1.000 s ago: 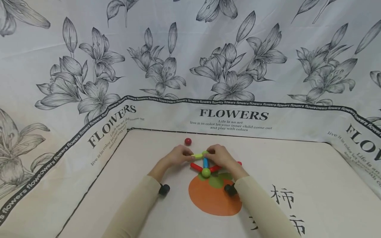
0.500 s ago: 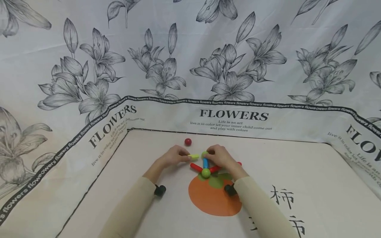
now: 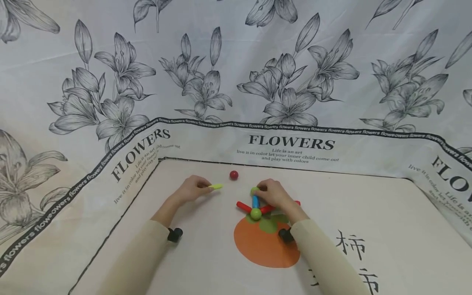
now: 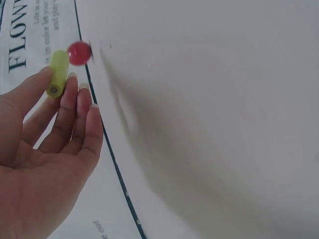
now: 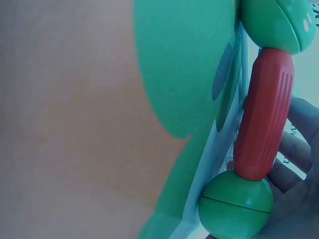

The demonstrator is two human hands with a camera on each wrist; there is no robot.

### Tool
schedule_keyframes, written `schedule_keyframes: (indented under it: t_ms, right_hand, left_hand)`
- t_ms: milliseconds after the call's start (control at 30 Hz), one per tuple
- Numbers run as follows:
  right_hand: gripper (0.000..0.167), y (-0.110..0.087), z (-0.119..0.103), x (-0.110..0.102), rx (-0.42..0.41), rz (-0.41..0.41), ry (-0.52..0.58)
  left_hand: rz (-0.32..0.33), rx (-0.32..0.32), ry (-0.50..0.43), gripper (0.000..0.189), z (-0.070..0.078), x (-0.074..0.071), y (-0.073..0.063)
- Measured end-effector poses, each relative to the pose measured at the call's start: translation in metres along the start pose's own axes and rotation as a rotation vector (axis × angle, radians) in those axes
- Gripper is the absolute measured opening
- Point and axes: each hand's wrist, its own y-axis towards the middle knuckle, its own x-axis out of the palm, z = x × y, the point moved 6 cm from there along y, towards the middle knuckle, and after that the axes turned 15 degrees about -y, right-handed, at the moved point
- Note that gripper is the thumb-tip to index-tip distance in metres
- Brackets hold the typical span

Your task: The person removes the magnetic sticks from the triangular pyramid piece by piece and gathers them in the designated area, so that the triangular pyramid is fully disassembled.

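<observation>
yellow-green rod (image 3: 216, 186) pinched between thumb and fingertips of left hand (image 3: 192, 188), left of the loose red ball (image 3: 234, 175) and apart from the joined pieces. hands apart; right hand (image 3: 273, 192) pinches the far green ball (image 3: 254, 191), which a blue rod (image 3: 255, 201) links to the near green ball (image 3: 256, 214). red rods (image 3: 243, 207) splay from that near ball, at the leafy top of an orange fruit print (image 3: 267, 246) on pale cloth (image 3: 206, 254).
</observation>
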Motion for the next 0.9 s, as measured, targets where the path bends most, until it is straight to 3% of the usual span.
schedule_keyframes:
  t_ms: [233,567,900]
  right_hand:
    - [0.032,0.001,-0.001,-0.001,0.005,0.005,0.000]
    - [0.032,0.003,-0.001,-0.001,0.008,0.005,-0.009]
    - [0.031,0.002,-0.002,-0.002,-0.001,0.011,-0.002]
  left_hand:
    - [0.022,0.004,0.001,0.029,-0.016,-0.027,-0.002]
    - [0.059,-0.053,0.110,0.029,-0.037,-0.046,-0.004]
    - [0.052,-0.046,0.195,0.024,-0.035,-0.054,-0.001]
